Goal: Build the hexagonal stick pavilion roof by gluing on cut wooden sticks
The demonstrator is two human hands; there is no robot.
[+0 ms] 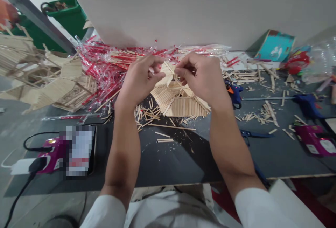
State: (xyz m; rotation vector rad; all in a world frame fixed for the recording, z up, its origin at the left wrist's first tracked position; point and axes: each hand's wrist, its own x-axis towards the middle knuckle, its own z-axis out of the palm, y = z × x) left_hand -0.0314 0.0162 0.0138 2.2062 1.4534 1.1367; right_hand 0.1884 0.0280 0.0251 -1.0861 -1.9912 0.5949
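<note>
A model built of thin wooden sticks (183,106) stands on the dark tabletop, with sloping panels around its lower part and a smaller stick panel (168,69) at its top. My left hand (143,75) is at the upper left of the model, its fingers curled and its thumb against the small panel's edge. On the other side, my right hand (201,75) has thumb and forefinger pinched together at the top of the model. Whatever lies between those fingertips is too small to make out. Both hands partly cover the model's sides.
Loose sticks (165,140) and offcuts surround the model. Red-and-clear wrappers (105,70) lie behind. Left are a larger stick model (52,89), a phone (81,151) and a purple power strip (51,154). To the right are blue glue guns (307,105) and scissors (256,134).
</note>
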